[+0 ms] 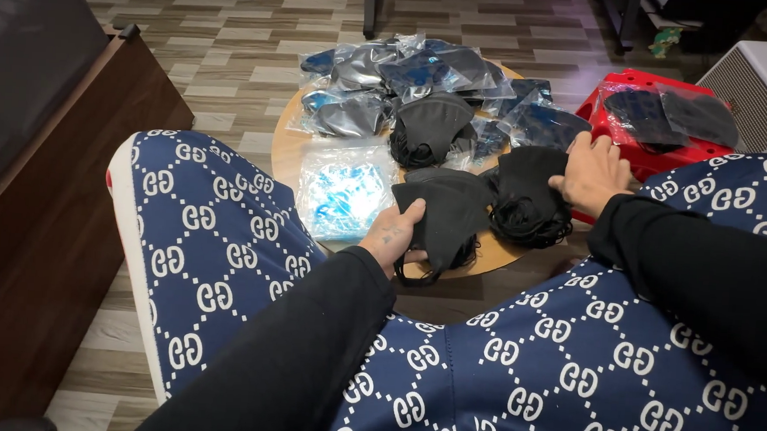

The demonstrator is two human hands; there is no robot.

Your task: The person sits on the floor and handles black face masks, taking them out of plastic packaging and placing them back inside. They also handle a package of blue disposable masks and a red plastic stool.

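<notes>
My left hand (394,235) grips a stack of black face masks (446,217) at the near edge of a small round wooden table (287,154). My right hand (590,174) rests on a second pile of black masks (525,192) just to the right, fingers spread over its top. A third pile of black masks (427,126) lies behind them in the table's middle. Both arms wear black sleeves.
A clear bag with blue contents (343,191) lies on the table's left. Several clear plastic packets (391,72) cover the far side. A red stool (635,115) with bagged masks stands at right, a white box (762,91) beyond. My knees in blue patterned trousers (207,241) flank the table. A dark cabinet (42,215) stands left.
</notes>
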